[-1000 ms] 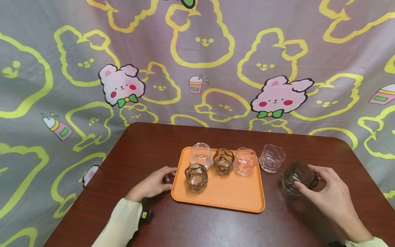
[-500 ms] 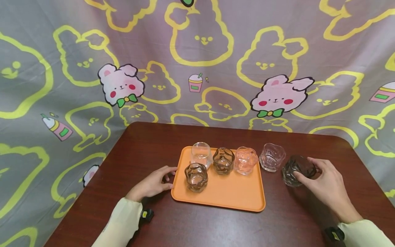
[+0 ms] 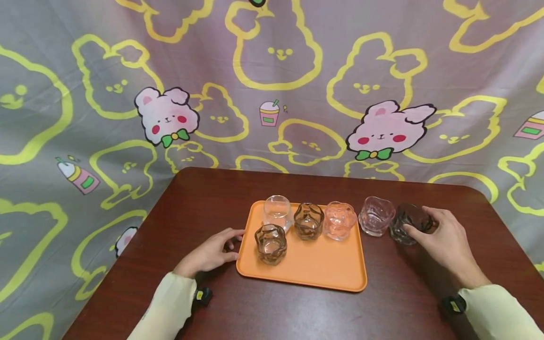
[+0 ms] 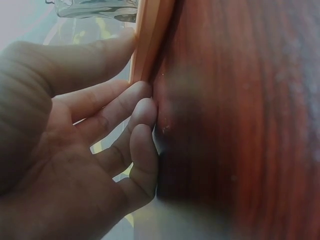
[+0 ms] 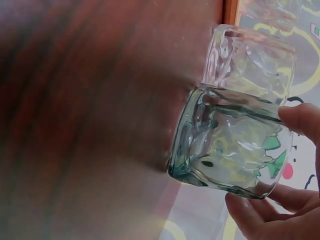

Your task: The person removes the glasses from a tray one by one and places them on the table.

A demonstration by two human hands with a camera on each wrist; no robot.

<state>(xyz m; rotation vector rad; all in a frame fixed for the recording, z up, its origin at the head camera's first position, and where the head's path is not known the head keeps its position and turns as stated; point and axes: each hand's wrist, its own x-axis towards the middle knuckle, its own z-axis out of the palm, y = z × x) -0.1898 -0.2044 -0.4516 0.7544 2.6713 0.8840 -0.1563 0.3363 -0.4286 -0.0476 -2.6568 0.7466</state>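
Note:
My right hand [image 3: 448, 245] grips a dark smoky drinking glass [image 3: 403, 229] near its rim, thumb on one side and fingers on the other. In the right wrist view this dark glass [image 5: 230, 145] looks greenish, with its base at or just above the table; I cannot tell which. Close beside it stands a clear wavy glass [image 3: 376, 217], to the right of the orange tray [image 3: 323, 269]. My left hand [image 3: 212, 250] touches the tray's left edge with thumb and fingertips, fingers loosely bent. The left wrist view shows the fingertips against the tray's side [image 4: 147, 40].
On the tray stand a clear round glass [image 3: 277, 210], two brown glasses, one behind [image 3: 309, 222] and one in front [image 3: 271, 245], and a pinkish glass [image 3: 340, 222]. Behind the dark red-brown table [image 3: 225, 184] hangs a curtain [image 3: 297, 108] with rabbit drawings.
My right hand has carried the dark glass away from me across the table, up beside the clear wavy glass. The left hand has stayed at the tray's edge.

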